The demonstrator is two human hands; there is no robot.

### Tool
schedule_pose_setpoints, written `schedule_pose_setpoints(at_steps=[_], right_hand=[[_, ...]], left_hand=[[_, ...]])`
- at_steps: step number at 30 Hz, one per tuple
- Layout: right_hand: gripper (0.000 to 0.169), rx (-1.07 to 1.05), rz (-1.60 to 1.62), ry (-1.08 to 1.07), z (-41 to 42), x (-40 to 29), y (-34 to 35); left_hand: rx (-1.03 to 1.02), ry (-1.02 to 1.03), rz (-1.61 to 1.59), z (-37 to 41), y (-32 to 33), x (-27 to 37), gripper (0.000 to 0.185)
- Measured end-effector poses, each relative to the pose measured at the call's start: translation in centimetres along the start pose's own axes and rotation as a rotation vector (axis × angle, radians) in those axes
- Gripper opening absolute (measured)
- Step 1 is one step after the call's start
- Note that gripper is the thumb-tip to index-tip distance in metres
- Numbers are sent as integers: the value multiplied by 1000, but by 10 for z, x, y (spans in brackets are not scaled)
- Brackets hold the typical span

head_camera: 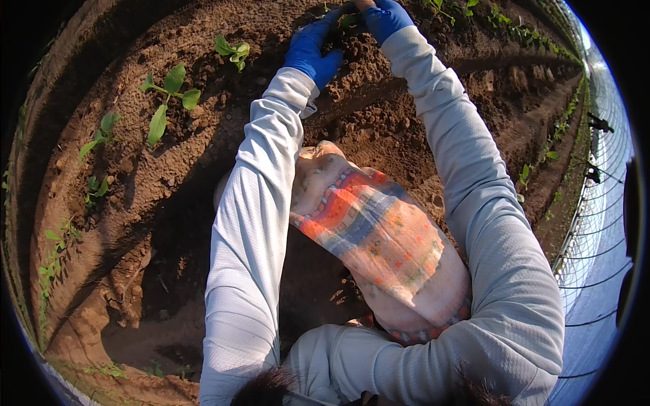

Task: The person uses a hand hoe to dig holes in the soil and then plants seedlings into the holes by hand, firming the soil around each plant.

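My left hand (pixel 312 53), in a blue glove, lies on the brown soil (pixel 355 63) at the top of the view, its thumb apart from the fingers. Its fingers curve round toward a small green leaf (pixel 349 21), mostly in shadow. Just right of that leaf is my right hand (pixel 388 20), also gloved in blue. The frame's upper edge cuts off part of its fingers, and something tan shows at their tips, too little to name. Left of my left hand, a young leafy seedling (pixel 233 51) stands in the soil ridge.
More seedlings (pixel 175 91) run in a row down the left side. Another planted row (pixel 528 35) lies at the upper right. My knee, in patterned cloth (pixel 381 233), is between my forearms. A ribbed translucent plastic wall (pixel 594 243) curves along the right edge.
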State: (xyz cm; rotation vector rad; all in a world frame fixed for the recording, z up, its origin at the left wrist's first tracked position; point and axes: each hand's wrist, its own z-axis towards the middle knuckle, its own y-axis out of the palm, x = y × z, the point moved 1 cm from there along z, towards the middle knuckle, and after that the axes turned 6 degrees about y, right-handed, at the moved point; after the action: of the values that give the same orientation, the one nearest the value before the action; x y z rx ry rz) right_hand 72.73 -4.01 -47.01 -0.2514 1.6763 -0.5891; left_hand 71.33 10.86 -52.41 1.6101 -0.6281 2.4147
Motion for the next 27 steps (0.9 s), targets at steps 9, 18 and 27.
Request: schedule_pose_setpoints(at_steps=[9,18,27], right_hand=[[34,219,187,-15,-11,55,-15],[45,197,-595,10,-48,22,14],[32,91,-274,-38,25,73,-3]], left_hand=[[39,45,-8,-8,11,-22,59],[33,38,166,-15,1,-18,59],[-17,69,129,-14,4,-18,58]])
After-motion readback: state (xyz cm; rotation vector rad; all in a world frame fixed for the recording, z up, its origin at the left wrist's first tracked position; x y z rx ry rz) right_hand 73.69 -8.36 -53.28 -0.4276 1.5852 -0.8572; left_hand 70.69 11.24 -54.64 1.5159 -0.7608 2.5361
